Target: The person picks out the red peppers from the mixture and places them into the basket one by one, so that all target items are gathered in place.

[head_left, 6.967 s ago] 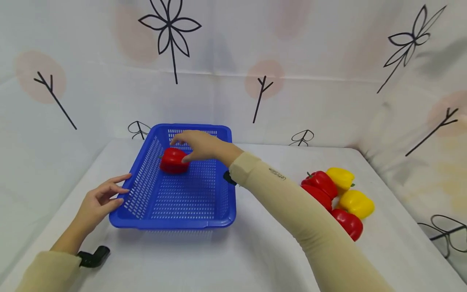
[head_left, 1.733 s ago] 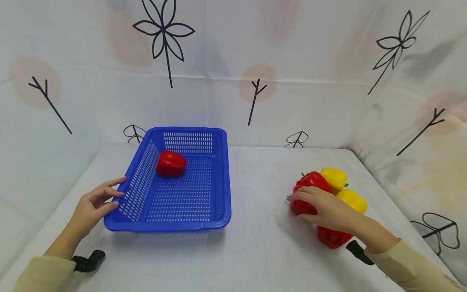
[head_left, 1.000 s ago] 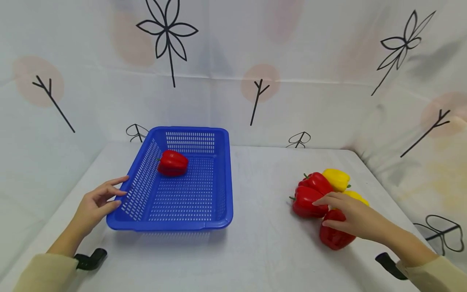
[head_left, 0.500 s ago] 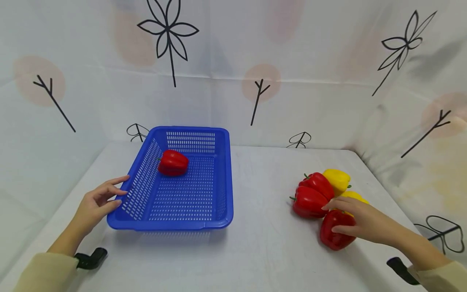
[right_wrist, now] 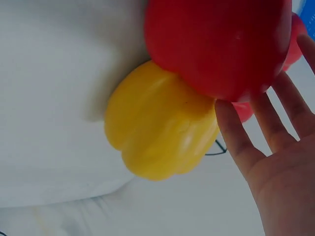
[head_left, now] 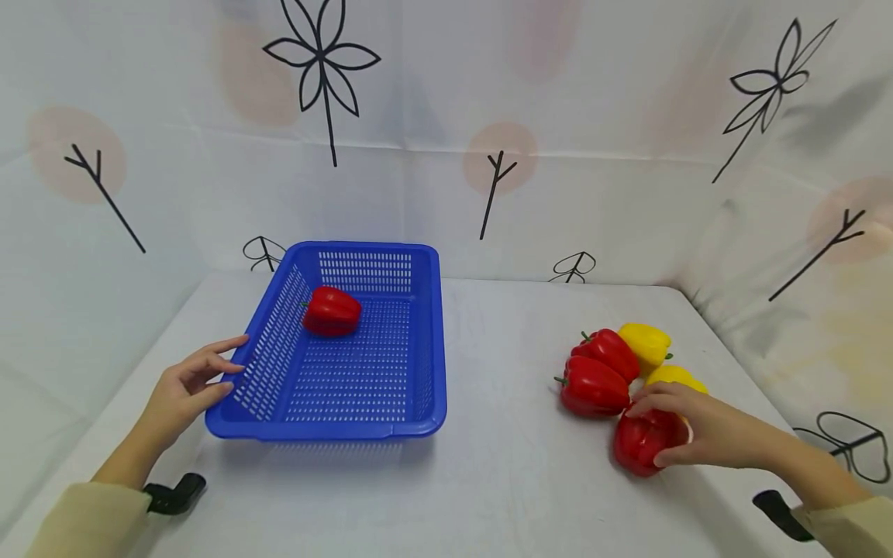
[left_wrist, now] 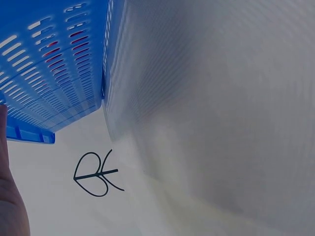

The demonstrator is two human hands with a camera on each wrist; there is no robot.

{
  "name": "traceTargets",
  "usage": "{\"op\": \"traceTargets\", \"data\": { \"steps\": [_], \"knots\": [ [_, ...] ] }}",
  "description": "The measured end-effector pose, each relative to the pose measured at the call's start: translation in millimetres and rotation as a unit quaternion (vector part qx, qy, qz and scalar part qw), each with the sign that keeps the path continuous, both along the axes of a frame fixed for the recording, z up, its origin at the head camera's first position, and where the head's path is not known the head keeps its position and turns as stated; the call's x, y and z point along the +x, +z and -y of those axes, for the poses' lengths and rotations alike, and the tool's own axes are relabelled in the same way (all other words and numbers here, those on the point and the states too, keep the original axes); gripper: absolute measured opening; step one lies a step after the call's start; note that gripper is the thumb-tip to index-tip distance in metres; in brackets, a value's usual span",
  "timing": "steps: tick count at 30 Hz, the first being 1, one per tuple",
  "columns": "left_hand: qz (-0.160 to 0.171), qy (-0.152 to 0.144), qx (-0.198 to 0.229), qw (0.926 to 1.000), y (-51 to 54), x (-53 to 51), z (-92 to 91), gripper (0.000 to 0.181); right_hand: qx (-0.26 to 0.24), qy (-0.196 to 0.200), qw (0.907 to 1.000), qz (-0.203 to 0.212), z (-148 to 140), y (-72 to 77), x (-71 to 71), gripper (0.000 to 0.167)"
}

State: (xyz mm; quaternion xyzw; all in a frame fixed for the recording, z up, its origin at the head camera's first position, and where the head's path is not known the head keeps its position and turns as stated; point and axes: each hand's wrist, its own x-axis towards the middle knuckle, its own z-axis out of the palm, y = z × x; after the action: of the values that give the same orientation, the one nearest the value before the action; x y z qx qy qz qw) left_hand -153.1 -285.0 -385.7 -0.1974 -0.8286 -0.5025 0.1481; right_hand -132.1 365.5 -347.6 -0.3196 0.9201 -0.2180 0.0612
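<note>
In the head view, a blue plastic basket (head_left: 408, 428) with slotted walls holds one red bell pepper (head_left: 332, 311) near its far left side. My left hand (head_left: 184, 391) touches the basket's left rim with its fingertips, fingers loosely bent. At the right, my right hand (head_left: 711, 426) grips the nearest red bell pepper (head_left: 638, 446), thumb on the near side and fingers on the far side. Beside it lie another red bell pepper (head_left: 593, 387), a third red one (head_left: 610, 354) and two yellow bell peppers (head_left: 645, 343), one partly covered by the hand. In the right wrist view, fingertips meet the red pepper (right_wrist: 221, 44).
The white-covered table (head_left: 502, 372) spreads between the basket and the peppers. A pale cloth (head_left: 614, 209) printed with flowers and twigs hangs behind and at both sides. Black wrist-camera mounts (head_left: 176, 494) stick out at both wrists.
My right hand left the red pepper in the basket, passed over the pile at the right, drew back toward the nearest red pepper and closed round it, tipping it slightly. The left hand stays at the rim.
</note>
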Motion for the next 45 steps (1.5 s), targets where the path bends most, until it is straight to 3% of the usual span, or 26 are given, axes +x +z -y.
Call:
{"op": "traceTargets", "data": {
  "steps": [7,11,27,36,45],
  "knots": [
    [0.002,0.0,0.0,1.0,-0.2,-0.3,-0.1,0.013,-0.003,0.011,0.9989,0.045,-8.5,-4.8,-1.7,0.056],
    [0.002,0.0,0.0,1.0,-0.6,-0.7,0.1,0.013,-0.002,0.014,0.999,0.043,-9.7,-6.8,-2.3,0.057],
    [0.002,0.0,0.001,1.0,-2.5,-2.1,0.1,0.014,0.0,-0.027,0.9962,0.083,-0.3,-2.8,-0.2,0.056],
    [0.009,-0.003,0.004,0.9999,-1.7,-2.1,-0.2,0.014,0.0,-0.025,0.9963,0.082,5.4,2.2,0.8,0.058],
    [0.007,-0.001,0.007,0.9999,-2.9,-0.9,1.6,0.014,-0.028,0.004,0.9967,0.076,17.3,6.5,3.0,0.057]
  ]
}}
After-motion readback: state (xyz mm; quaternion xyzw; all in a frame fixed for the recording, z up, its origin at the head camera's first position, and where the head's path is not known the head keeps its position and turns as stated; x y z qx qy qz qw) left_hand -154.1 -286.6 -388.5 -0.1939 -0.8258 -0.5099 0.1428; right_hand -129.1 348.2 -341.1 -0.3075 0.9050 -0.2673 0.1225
